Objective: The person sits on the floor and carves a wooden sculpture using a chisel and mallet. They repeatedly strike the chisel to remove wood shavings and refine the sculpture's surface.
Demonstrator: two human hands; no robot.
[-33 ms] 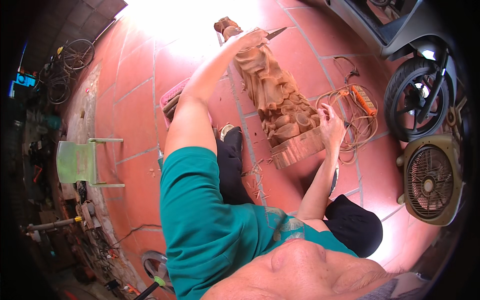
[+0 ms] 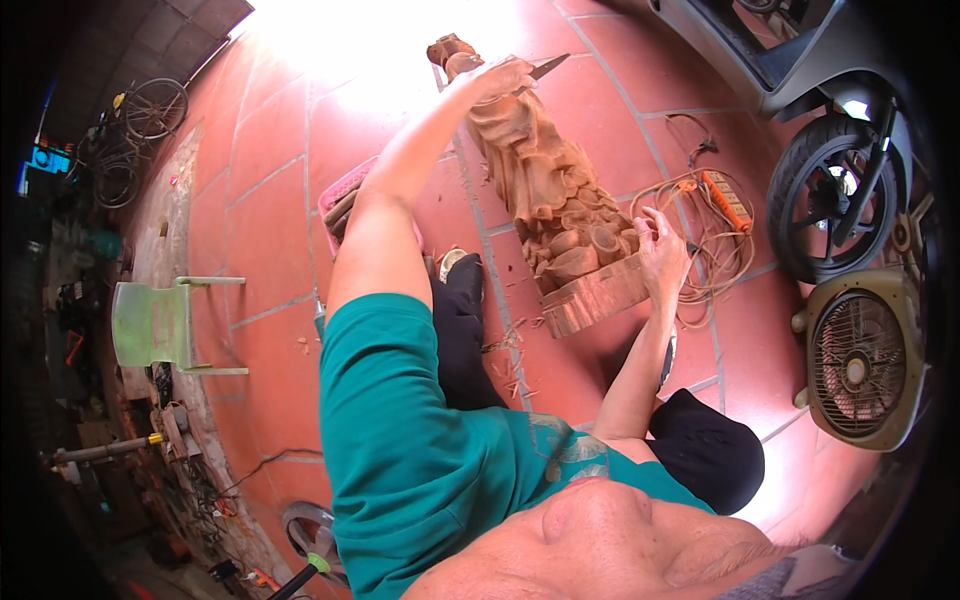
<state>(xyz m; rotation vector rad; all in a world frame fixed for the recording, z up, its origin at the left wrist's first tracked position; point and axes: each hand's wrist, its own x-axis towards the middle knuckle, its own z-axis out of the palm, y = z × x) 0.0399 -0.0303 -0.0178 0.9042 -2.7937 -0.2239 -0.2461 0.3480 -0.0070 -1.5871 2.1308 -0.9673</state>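
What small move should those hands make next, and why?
Probably one short, light stroke with the dark pointed tool: the left hand grips it near the narrower end of the wooden carving, while the right hand is beside the broad base, seemingly placed to steady it.

Bright light [image 2: 330, 40] floods the red tiled floor's [image 2: 265, 200] far end.

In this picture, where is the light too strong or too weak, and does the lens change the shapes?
In the head view, glare burns the floor to white at the top; clutter along the left edge sinks into shade; the fisheye bows the tile joints and leaves black corners; the wooden carving stays readable, while the left hand looks pale near the glare.
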